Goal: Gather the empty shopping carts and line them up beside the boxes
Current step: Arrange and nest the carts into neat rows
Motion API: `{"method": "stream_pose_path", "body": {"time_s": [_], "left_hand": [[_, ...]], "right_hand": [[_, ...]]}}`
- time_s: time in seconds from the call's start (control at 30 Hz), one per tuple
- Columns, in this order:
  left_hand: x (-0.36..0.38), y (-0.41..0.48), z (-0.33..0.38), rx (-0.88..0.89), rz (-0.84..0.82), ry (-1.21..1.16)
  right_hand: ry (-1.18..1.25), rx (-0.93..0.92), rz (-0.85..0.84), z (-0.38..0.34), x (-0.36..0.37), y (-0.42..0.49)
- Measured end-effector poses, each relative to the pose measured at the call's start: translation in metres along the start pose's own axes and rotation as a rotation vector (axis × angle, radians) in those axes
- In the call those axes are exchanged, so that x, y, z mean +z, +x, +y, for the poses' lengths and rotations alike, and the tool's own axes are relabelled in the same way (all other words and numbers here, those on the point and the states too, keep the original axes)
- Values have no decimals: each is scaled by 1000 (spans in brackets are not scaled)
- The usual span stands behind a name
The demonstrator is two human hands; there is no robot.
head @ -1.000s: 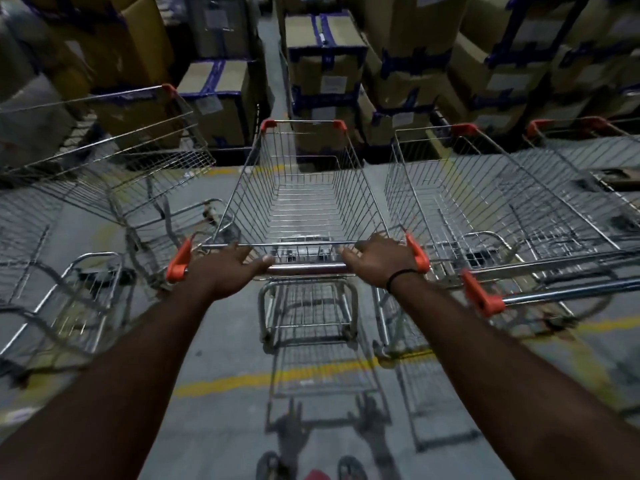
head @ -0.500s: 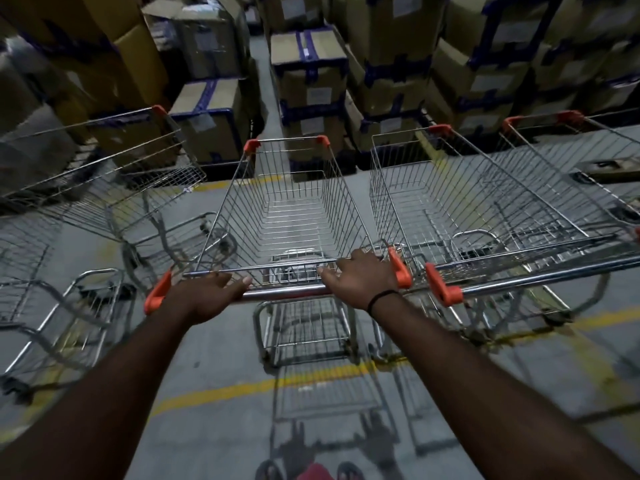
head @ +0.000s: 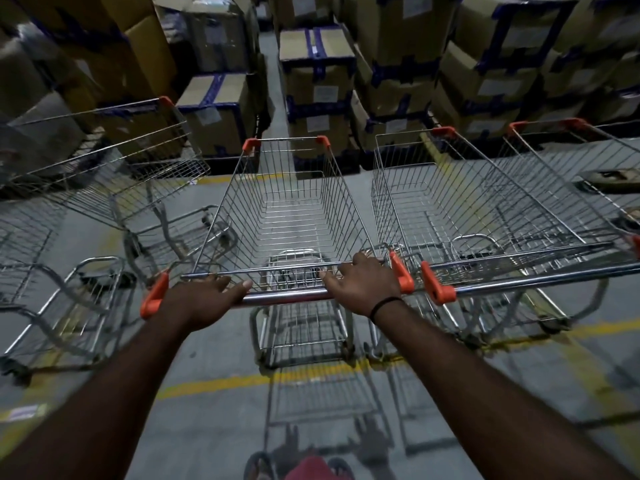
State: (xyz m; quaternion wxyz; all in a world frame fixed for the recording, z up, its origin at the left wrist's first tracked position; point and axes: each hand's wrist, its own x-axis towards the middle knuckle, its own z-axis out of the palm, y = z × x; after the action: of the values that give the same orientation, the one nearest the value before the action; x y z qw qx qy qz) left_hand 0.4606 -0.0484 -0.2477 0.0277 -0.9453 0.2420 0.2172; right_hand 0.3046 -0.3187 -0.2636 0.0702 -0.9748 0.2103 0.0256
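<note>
An empty wire shopping cart [head: 294, 216] with orange corner caps stands straight ahead, its nose close to the stacked cardboard boxes [head: 318, 74]. My left hand [head: 204, 299] grips the left part of its chrome handle bar [head: 284, 297]. My right hand [head: 363, 285] grips the right end, fingers reaching over the basket's rear rim. A second empty cart [head: 467, 209] is parked right beside it, the two handles almost level and nearly touching. A third cart [head: 571, 150] stands further right.
Another empty cart [head: 104, 168] sits at an angle to the left, with one more cart frame [head: 69, 299] nearer me on the left. A yellow floor line [head: 277, 375] runs across under the carts. A narrow aisle splits the box stacks ahead.
The cart in my hands has rolled forward toward the boxes and drawn level beside the right-hand cart. Both hands stayed on the handle.
</note>
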Motion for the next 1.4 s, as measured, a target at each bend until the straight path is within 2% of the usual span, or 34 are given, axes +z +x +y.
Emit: {"method": "stream_pose_path", "body": {"time_s": [0.67, 1.0, 1.2, 1.4], "left_hand": [[18, -41, 10, -26, 17, -25], [23, -58, 16, 15, 65, 2], [14, -62, 7, 117, 25, -113], [-1, -71, -31, 176, 149, -291]], "right_hand": [[29, -40, 0, 7, -1, -41], [41, -9, -18, 7, -5, -53], [59, 7, -74, 2, -16, -57], [-33, 57, -27, -18, -24, -53]]}}
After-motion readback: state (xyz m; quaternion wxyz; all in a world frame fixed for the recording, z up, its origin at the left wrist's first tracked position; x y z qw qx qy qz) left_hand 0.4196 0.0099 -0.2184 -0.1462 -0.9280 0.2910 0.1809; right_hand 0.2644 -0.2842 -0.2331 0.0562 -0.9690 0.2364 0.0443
